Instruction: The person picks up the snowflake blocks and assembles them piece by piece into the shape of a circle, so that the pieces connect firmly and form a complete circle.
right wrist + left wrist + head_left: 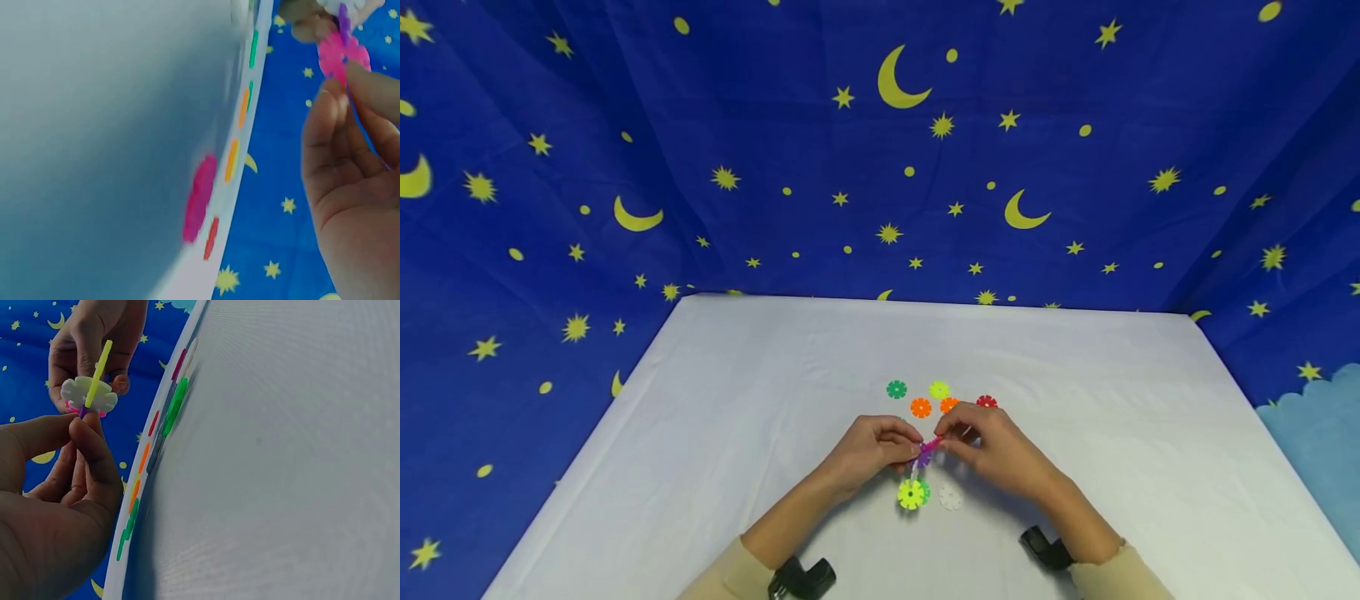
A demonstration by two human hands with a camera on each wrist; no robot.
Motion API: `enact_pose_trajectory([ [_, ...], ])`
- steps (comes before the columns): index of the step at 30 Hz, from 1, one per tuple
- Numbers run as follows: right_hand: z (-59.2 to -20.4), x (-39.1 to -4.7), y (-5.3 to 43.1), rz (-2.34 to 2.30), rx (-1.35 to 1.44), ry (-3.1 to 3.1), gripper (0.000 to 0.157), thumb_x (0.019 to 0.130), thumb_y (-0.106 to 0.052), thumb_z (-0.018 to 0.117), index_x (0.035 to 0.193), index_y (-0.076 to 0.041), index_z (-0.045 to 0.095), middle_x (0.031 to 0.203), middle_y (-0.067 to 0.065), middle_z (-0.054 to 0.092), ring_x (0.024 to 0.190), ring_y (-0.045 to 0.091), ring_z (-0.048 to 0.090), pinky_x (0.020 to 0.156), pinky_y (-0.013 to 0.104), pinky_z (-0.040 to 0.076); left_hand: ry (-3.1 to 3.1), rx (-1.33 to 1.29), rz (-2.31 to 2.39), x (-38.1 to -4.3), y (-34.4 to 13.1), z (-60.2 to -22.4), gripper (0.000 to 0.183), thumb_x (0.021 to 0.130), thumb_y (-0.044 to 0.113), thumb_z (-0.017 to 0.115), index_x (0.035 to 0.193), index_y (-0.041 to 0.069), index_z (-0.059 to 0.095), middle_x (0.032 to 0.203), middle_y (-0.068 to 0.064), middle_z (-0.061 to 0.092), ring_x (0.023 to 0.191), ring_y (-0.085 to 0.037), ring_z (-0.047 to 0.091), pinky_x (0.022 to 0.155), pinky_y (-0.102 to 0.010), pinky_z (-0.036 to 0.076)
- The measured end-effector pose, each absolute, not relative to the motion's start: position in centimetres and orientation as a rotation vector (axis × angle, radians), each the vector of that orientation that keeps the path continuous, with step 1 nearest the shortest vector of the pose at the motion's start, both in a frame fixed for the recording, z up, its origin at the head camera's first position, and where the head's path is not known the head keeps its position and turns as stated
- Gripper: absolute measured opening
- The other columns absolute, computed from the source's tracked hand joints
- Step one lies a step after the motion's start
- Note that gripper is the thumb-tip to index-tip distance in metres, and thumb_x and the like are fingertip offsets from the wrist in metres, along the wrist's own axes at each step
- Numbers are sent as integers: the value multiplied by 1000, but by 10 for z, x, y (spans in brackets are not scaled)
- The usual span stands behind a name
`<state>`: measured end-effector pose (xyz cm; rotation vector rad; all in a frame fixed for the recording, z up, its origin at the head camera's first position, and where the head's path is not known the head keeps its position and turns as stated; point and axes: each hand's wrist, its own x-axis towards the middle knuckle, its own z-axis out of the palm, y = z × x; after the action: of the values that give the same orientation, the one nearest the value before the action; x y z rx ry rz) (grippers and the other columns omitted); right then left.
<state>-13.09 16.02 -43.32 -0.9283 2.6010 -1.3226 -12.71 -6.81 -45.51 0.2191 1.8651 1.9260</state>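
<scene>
Small slotted plastic discs are joined in a chain between my hands. My left hand point(872, 450) pinches the purple disc point(924, 457) between thumb and fingertips. With thumb and fingertips my right hand point(1000, 450) holds the pink disc point(337, 55), which touches the purple one at its edge. In the left wrist view, a white disc point(73, 390) and a yellow disc point(101, 369), seen edge-on, stand out from the purple piece. From above, that yellow disc hangs nearest the front. Fingers partly hide the purple disc, so how deeply it meets the pink one I cannot tell.
On the white-covered table point(760, 375) lie loose discs: a dark green point(897, 389), a yellow point(939, 389), an orange point(921, 407), a second orange point(949, 405), a red point(987, 402) and a white point(951, 498). A light green disc point(926, 492) shows behind the hanging yellow one.
</scene>
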Motion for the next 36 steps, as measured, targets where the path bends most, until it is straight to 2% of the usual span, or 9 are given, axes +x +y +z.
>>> enact_pose_trajectory([
  [10,-435,-146,191,-1178,-818,2591,14,85,-12,75,98,-13,69,87,-10,62,77,10,59,72,27,52,1854,190,1919,-128,-70,-456,15,85,4,72,98,-4,69,84,-13,70,63,-15,61,64,-29,56],
  [24,-432,-149,220,-841,-727,2479,27,77,-6,80,97,-17,65,86,-1,56,80,20,51,67,28,47,1852,178,1928,-128,-71,-456,14,85,6,72,97,-1,69,86,-14,69,64,-16,61,65,-29,56],
  [29,-433,-149,220,-861,-712,2452,24,78,-8,79,93,-18,62,80,0,55,76,19,52,63,28,48,1850,183,1937,-129,-70,-457,14,86,6,72,97,-1,69,87,-14,69,65,-17,61,65,-29,56],
  [36,-436,-153,219,-1057,-705,2359,14,87,-3,68,95,-13,61,82,2,57,76,20,54,65,28,48,1843,201,1950,-127,-70,-456,15,86,7,72,97,-1,68,89,-14,69,67,-17,62,66,-31,57],
])
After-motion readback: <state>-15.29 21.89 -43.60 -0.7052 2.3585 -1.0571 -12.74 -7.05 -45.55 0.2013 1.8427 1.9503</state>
